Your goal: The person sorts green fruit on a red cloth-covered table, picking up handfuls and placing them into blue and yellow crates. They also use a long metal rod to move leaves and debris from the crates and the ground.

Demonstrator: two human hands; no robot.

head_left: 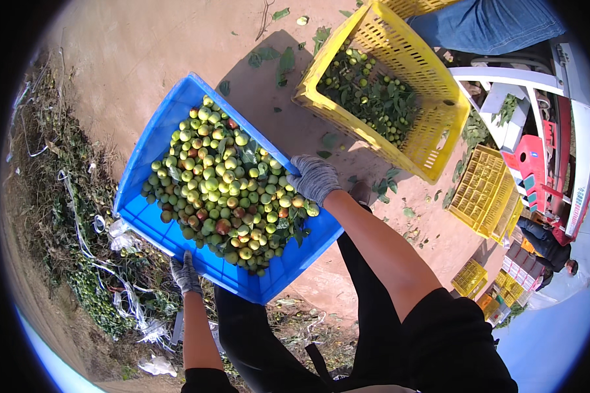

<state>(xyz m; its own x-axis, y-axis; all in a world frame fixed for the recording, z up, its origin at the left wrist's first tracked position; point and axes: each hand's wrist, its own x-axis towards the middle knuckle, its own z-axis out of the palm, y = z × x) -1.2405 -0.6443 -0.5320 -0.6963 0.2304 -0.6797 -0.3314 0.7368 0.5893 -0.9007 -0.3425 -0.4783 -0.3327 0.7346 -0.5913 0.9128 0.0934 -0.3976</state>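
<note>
A blue plastic crate (157, 127) is held tilted in front of me, with many small green and reddish fruits (216, 182) and a few leaves in it. My right hand (314, 179), in a grey knit glove, grips the crate's upper right rim. On the lower left rim is my left hand (186, 275), gloved alike, its fingers partly hidden by the crate wall. Up and to the right of the blue crate, a yellow slotted plastic crate (398, 44) holds leaves and small green fruits (368, 93) at its bottom.
Waste vines, plastic strips and discarded fruits (93, 290) lie along the left. Stacked yellow crates (477, 191) stand at the right beside a red and white machine (531, 157). A person's denim-clad leg (486, 24) is at the top right; another person (545, 245) is farther off.
</note>
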